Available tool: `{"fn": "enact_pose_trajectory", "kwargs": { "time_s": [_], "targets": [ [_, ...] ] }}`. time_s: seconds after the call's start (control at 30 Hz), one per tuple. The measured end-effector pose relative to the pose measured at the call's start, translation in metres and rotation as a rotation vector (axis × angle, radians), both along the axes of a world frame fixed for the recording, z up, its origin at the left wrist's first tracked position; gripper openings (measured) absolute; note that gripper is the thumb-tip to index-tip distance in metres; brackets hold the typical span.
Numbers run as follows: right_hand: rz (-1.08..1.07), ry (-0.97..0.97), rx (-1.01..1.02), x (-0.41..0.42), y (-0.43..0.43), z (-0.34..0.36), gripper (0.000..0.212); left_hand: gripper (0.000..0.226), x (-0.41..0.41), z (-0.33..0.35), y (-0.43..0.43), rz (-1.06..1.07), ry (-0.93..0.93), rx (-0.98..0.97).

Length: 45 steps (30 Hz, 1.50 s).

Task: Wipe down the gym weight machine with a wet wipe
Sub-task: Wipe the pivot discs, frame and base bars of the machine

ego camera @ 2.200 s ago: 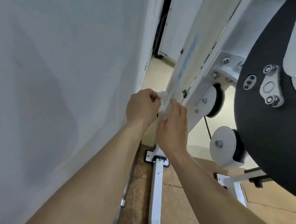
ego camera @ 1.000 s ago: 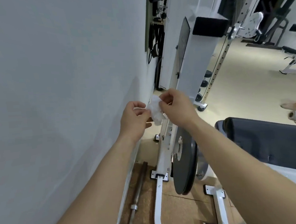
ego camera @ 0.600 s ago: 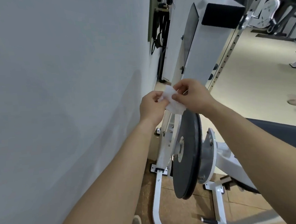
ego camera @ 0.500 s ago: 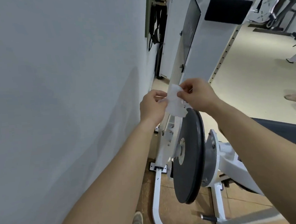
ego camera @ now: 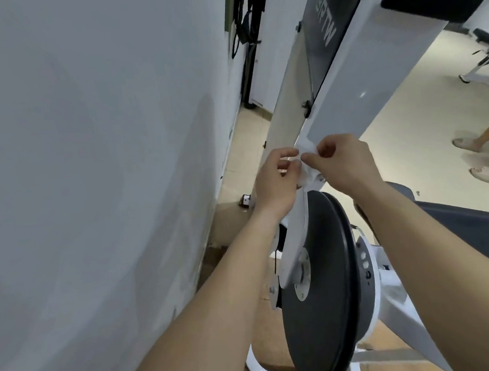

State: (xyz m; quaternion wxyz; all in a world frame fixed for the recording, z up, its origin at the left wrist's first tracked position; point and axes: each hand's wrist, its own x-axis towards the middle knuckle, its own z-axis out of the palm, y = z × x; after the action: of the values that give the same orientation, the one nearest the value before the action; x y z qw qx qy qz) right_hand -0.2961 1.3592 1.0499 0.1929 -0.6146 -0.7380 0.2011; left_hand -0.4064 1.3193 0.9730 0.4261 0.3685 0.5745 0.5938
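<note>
Wall: big plain grey one, ran down the whole left side.
Weight machine: white upright slanted up the middle, dark panel near its top.
Plate: black disc mounted low on that upright.
Left hand: fingers curled, gripped the lower bit of the wet wipe.
Right hand: pinched its top edge.
Wet wipe: white, scrunched, held between both hands right in front of the upright, just above the plate.
</note>
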Motion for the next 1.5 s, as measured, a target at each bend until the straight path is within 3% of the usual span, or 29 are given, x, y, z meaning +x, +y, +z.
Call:
{"fn": "enact_pose_trajectory", "kwargs": {
  "time_s": [0.13, 0.33, 0.57, 0.8, 1.03, 1.2, 1.37, 1.5],
  "targets": [
    [-0.023, -0.001, 0.034, -0.002, 0.003, -0.006, 0.021, 0.033, -0.007, -0.013, 0.006, -0.088, 0.038, -0.028],
    [-0.125, 0.08, 0.119, -0.002, 0.003, -0.013, 0.018, 0.033, -0.03, -0.023, 0.013, 0.021, -0.108, -0.077],
    [-0.257, 0.317, 0.11, 0.004, 0.007, -0.022, 0.015, 0.025, -0.033, -0.02, 0.041, 0.117, -0.017, -0.034],
    [-0.255, 0.365, 0.211, 0.005, 0.007, -0.019, 0.005, 0.032, -0.023, -0.02, 0.063, 0.201, -0.019, -0.05],
    [-0.439, 0.415, 0.286, -0.002, 0.018, -0.023, 0.016, 0.048, -0.002, -0.011, 0.078, 0.204, -0.178, -0.034],
    [-0.513, 0.41, 0.223, -0.005, 0.027, -0.03, 0.014, 0.026, 0.017, -0.012, 0.074, 0.142, -0.133, 0.039],
    [-0.418, 0.287, 0.214, -0.005, 0.026, -0.035, 0.031, 0.032, 0.023, -0.017, 0.073, 0.127, -0.059, 0.095],
    [-0.412, 0.281, 0.115, -0.006, 0.022, -0.031, 0.051, 0.044, 0.025, -0.013, 0.076, 0.134, -0.125, 0.094]
  ]
}}
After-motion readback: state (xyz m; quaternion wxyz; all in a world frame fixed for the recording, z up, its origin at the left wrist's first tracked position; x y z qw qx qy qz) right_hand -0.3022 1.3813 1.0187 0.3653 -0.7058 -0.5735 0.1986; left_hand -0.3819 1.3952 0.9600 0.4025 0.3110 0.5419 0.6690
